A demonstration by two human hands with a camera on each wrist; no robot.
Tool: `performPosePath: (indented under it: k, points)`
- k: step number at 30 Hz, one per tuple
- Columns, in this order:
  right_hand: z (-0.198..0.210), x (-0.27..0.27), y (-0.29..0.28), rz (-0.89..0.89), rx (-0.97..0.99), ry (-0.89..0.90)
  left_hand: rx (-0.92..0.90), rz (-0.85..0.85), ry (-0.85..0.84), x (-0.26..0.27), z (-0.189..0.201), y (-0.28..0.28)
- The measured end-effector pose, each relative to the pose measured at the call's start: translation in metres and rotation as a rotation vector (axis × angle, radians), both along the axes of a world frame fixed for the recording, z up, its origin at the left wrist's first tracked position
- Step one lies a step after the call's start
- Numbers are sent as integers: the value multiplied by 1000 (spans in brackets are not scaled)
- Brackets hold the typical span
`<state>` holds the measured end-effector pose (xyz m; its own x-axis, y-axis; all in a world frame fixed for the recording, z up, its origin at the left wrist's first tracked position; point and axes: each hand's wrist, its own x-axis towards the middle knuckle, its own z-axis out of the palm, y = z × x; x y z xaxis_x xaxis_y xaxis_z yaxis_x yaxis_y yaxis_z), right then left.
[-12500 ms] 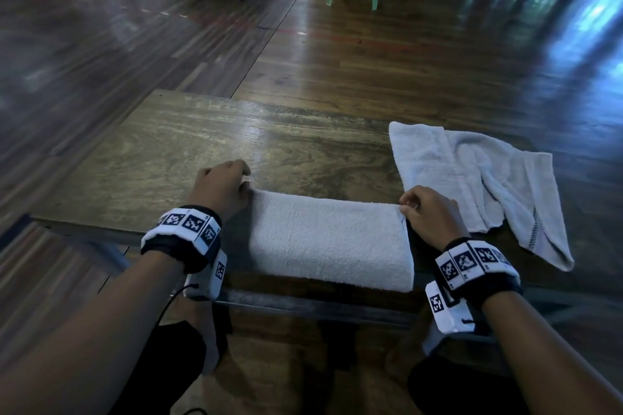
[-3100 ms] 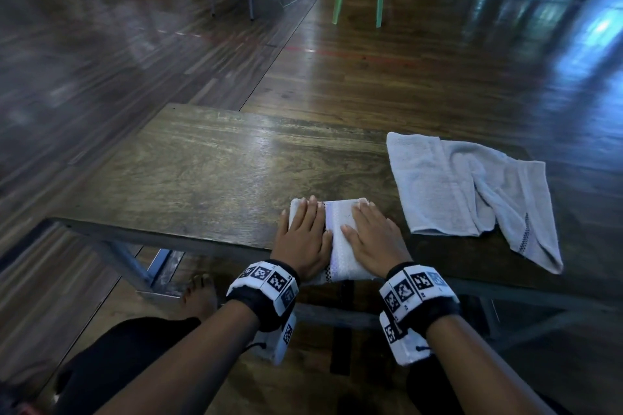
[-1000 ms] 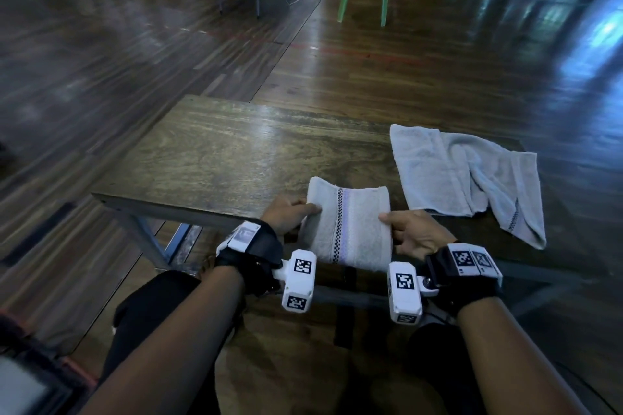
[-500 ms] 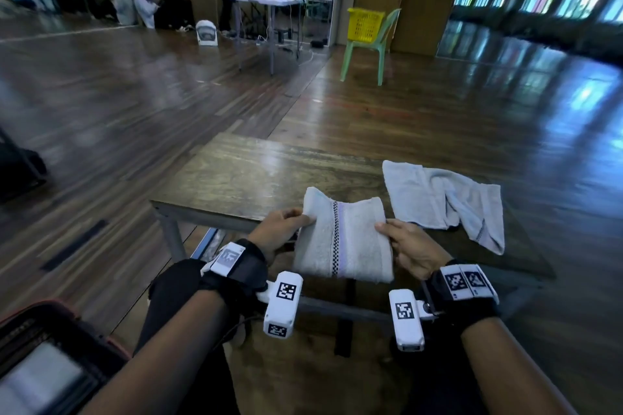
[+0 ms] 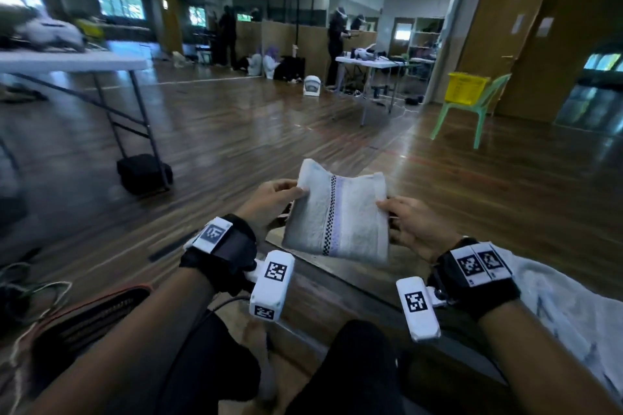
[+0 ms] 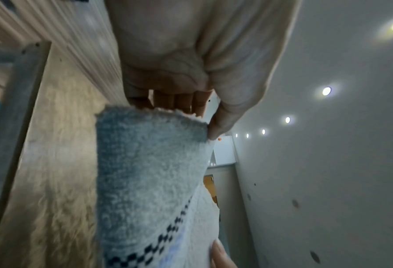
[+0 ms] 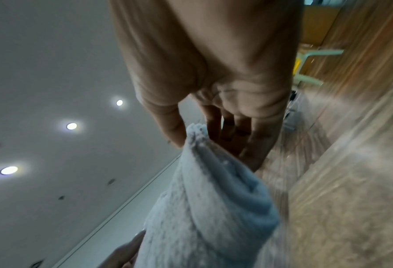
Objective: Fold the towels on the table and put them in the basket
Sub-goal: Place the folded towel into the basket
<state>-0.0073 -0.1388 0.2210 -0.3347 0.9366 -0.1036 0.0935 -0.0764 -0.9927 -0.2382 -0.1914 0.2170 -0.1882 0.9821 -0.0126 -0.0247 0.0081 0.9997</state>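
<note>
Lifted off the wooden table (image 5: pixel 340 280) since half a second ago, the folded towel (image 5: pixel 337 216) now hangs in the air at the centre of the head view, above the table's near edge. It is a thick, nubby terry square with a dark checkered stripe beside a pale lilac band. The left hand (image 5: pixel 269 202) pinches its left edge, thumb on top; the right hand (image 5: pixel 411 222) pinches its right edge likewise. A second, unfolded towel (image 5: pixel 566 320), pale and rumpled, lies at the lower right. At the lower left sits a dark, red-rimmed basket (image 5: pixel 84 320), blurred.
</note>
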Motion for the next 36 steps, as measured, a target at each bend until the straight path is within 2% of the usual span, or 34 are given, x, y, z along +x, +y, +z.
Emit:
performPosePath:
  k: [9, 16, 21, 28, 31, 36]
  points:
    - [23, -127, 13, 402, 49, 7, 32, 371, -21, -100, 11, -58]
    - [11, -220, -12, 601, 10, -34, -6, 612, -54, -157, -11, -120]
    - [-14, -281, -27, 676, -46, -63, -47, 732, -104, -196, -39, -149]
    - [-86, -365, -45, 728, -193, -196, -161, 863, -214, -251, -111, -170]
    - [-140, -400, -49, 711, -250, -328, -268, 911, -260, -277, -163, -173]
    - [-245, -445, -57, 713, -310, -553, -508, 914, -270, -312, -274, -172]
